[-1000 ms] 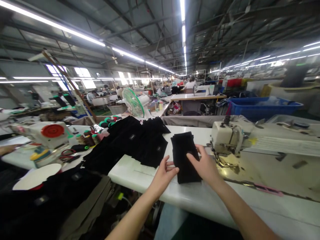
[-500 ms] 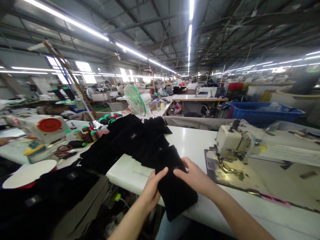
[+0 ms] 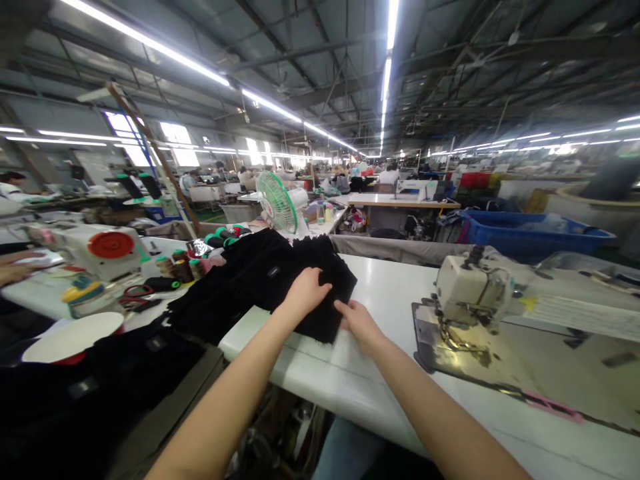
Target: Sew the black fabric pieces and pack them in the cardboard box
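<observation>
A dark pile of cut black fabric pieces (image 3: 255, 253) lies along the table's far left side, with a small pale label showing on one of them. At its near right end, the black fabric piece (image 3: 320, 327) rests flat on the white table. My left hand (image 3: 306, 293) is on top of this piece, thumb toward the right and fingers closed on the cloth, their tips partly hidden. Its right edge is pinched between the thumb and fingers of my right hand (image 3: 359, 323).
On the right stands a sewing machine (image 3: 470, 293) on its metal plate. More black cloth (image 3: 125, 373) with pale labels hangs at lower left. Thread spools (image 3: 183, 267), a round white lid-like disc (image 3: 75, 337) and a green fan (image 3: 277, 200) are beyond. A co-worker's hand (image 3: 20, 267) shows far left.
Both hands have moved forward, away from me, carrying the black fabric piece from the table's front edge onto the near end of the pile. My left hand now lies over it.
</observation>
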{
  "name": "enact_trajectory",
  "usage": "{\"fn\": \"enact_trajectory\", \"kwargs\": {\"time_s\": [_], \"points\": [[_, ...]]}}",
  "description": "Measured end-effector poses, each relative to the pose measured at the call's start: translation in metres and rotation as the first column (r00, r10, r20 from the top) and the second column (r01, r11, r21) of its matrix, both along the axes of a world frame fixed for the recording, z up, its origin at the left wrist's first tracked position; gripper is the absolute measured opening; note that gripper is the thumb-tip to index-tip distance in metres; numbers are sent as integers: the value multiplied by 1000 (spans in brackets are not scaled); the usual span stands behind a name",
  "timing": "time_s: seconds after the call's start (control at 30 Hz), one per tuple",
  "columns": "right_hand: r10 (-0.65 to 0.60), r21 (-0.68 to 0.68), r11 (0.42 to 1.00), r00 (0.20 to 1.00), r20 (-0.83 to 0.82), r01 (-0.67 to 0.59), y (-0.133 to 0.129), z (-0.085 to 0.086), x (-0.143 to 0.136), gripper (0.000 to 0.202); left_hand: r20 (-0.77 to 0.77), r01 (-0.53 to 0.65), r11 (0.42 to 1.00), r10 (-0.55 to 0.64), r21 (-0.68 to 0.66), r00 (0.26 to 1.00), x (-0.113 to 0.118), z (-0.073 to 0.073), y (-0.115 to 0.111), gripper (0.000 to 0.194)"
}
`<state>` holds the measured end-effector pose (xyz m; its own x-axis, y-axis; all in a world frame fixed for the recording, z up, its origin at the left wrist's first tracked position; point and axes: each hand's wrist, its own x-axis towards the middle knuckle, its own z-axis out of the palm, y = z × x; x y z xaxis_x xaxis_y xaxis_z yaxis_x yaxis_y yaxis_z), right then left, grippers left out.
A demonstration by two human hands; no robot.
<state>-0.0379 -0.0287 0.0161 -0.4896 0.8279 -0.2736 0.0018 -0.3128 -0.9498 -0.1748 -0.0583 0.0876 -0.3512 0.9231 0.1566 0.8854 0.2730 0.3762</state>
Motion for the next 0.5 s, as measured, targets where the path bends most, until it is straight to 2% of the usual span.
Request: {"fn": "enact_trajectory", "kwargs": {"time_s": [0.1,0.27,0.4,0.5], "points": [[-25,-38,999,999,37,27,8,-3,-18,19,-76,-99,988,90,-117,993,-11,-7,15,43],[-22,-78,997,999,47,25,10,-7,-24,23,-92,-194,959,178,-206,980,-20,-25,22,66],[-14,-104,994,999,38,18,12,-9,-28,24,-40,-185,944,181,-272,983,-27,-23,32,77],[-19,-105,994,1000,24,21,13,-12,-30,26,-11,-171,931,177,-322,984,-30,-19,38,78]]}}
